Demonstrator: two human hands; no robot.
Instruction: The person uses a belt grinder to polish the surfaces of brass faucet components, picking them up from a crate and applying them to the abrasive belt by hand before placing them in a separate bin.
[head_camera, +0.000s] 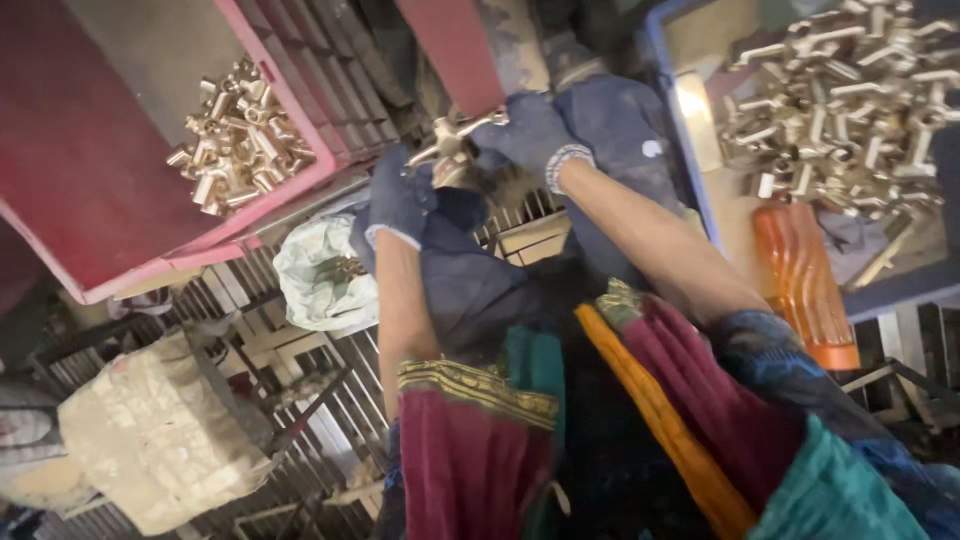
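Both my hands wear dark blue gloves and meet at the upper middle of the view. My left hand (400, 195) and my right hand (527, 135) together grip one brass pipe fitting (455, 140), a branched piece with a bar sticking out to the right. A red crate (290, 110) at the upper left holds a heap of short brass fittings (240, 140). At the upper right, a blue crate (680, 130) carries a larger heap of pale brass tee fittings (850, 100).
An orange ribbed plastic piece (805, 280) leans at the blue crate's front. A crumpled pale green bag (320, 275) and a cream sack (160, 435) lie on a metal grating (330, 400) at the left. Colourful cloth (600, 430) fills the lower middle.
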